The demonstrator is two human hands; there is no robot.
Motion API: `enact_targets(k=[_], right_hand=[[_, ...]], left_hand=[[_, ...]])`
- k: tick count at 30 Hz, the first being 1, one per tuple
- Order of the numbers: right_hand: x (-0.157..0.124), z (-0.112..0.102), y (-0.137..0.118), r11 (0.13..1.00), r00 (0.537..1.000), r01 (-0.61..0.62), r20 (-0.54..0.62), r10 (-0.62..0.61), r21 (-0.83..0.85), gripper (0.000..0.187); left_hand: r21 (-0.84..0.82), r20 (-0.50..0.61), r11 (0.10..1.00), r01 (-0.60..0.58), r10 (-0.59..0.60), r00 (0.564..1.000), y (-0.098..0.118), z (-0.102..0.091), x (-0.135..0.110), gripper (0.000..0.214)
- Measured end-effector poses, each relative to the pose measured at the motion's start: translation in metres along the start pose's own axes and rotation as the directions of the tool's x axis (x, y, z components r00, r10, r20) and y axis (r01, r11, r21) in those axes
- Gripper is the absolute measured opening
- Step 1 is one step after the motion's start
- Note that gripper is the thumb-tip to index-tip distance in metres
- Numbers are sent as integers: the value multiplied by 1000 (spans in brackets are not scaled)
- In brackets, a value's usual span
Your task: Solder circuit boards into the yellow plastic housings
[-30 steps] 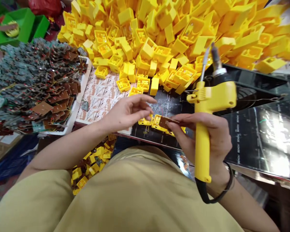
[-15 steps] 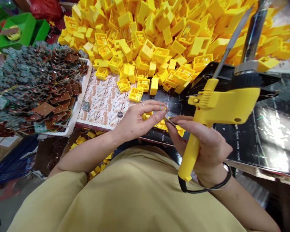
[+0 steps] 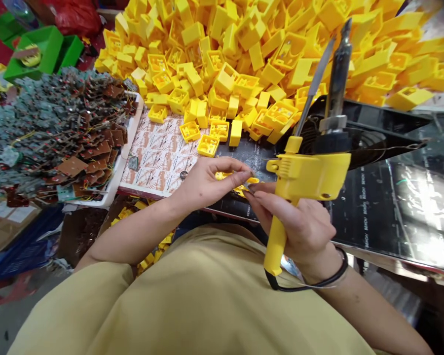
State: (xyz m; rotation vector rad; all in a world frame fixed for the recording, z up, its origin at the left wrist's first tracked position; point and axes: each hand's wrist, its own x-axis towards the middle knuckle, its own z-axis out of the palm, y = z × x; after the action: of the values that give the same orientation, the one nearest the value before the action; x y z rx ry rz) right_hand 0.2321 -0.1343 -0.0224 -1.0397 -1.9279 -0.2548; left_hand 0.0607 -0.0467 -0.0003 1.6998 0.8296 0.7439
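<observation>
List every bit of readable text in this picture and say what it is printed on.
"BENCHI", repeated in a column: on the black glossy sheet on the table.
Pink-patterned printed sheet: print too small to read.
Yellow soldering gun, yellow housings, circuit boards: no legible text.

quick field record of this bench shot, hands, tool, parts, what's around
left hand: fingertips pinch a small part against the right hand's fingertips
right hand: grips yellow soldering gun, tip pointing up
small part: between both hands, too hidden to identify
yellow housings: big heap across the bench
circuit boards: piled on white tray, left
green bins: far left
black mat: under the hands
</observation>
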Motion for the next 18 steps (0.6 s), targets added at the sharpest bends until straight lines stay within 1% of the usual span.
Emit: enact_targets(k=[2,4,5,7,9,10,12,13,16,18], right_hand=[[-2,-4,1,989,995,-99,13,98,111,53],[-4,-10,7,948,976,-216,65,206,233,62],[-4,-13,12,934,967,-254,97,236,253,64],[-6,-15,26,943,957,-264,181,229,202,59],[-9,-11,39,964,942,-232,276,189,130,51],[-11,-6,43,970,936,-215,308,171,115,47],[-15,7,45,972,932,-202,329,153,121,41],[-15,14,43,972,935,-202,317,155,120,38],[-13,27,31,972,945,-215,270,184,94,35],[-7,24,22,967,953,-240,210,218,88,35]], left_hand=[[-103,20,993,52,-50,999,-2,-4,2,38],[-102,25,994,47,-45,999,2,-17,6,37],[-55,41,998,41,-39,998,6,-27,9,35],[109,123,993,37,-50,991,15,-47,16,26],[337,228,941,-25,-56,972,22,-61,24,17],[449,268,890,-83,-45,962,22,-64,28,14],[617,327,761,-201,-15,945,16,-62,32,13],[667,345,707,-235,-13,939,11,-58,33,14],[744,366,622,-244,-73,928,-6,-44,32,17],[776,358,588,-228,-112,927,-14,-39,30,19]])
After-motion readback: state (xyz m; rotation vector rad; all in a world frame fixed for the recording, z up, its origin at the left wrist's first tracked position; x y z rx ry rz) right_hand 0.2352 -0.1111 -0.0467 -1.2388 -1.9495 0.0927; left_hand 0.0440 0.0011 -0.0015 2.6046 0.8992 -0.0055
